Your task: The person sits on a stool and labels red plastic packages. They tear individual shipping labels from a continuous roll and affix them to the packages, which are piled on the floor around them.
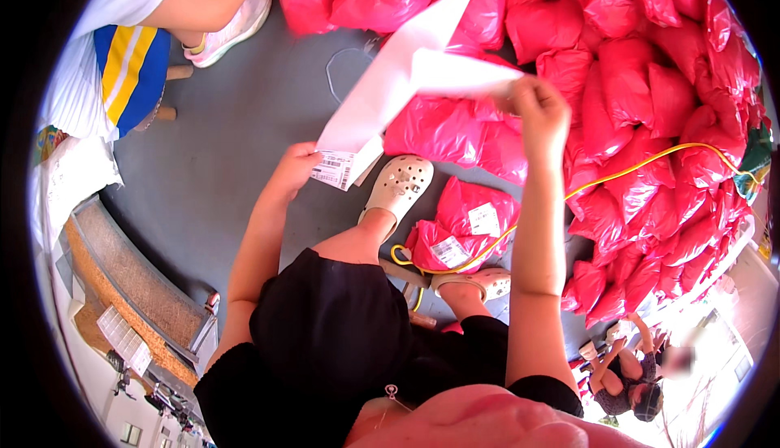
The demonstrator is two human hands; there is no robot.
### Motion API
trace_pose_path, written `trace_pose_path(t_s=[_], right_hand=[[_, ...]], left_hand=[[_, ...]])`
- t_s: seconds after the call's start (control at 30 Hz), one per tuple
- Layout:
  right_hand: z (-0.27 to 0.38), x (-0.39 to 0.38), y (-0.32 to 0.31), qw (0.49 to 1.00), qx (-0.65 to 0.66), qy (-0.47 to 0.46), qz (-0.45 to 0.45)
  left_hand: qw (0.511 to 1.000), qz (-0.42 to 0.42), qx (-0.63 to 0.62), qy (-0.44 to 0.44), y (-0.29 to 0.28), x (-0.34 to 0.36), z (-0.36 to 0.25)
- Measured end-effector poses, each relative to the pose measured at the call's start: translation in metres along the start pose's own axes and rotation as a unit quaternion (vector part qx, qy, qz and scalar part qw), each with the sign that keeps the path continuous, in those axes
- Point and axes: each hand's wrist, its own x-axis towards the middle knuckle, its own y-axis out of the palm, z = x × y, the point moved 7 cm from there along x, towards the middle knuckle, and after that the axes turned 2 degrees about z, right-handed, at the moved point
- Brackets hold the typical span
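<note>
A long strip of white labels stretches between my hands and runs on up past the top edge. My left hand pinches its lower end, where a printed shipping label with a barcode shows. My right hand, raised higher, has its fingers closed on a folded-over length of the same strip. Below the strip, between my feet, lie pink plastic parcels bearing white labels. Cream clogs are on my feet.
A big heap of pink parcels fills the far side and right. A yellow strap trails across it to the parcels by my feet. Another person sits at the upper left; more people are at lower right. Grey floor lies left.
</note>
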Motion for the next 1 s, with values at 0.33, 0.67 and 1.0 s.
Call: trace_pose_path(t_s=[0.33, 0.67, 1.0], right_hand=[[-0.087, 0.051, 0.072, 0.883, -0.376, -0.275, -0.055], [-0.096, 0.05, 0.112, 0.757, -0.613, -0.193, 0.121], [-0.139, 0.117, 0.156, 0.665, -0.707, -0.196, 0.143]], left_hand=[[0.974, 0.106, -0.199, 0.032, 0.049, 0.001, -0.025], [0.984, 0.082, -0.151, 0.054, 0.037, 0.003, -0.043], [0.979, 0.08, -0.153, 0.111, 0.07, 0.01, -0.088]])
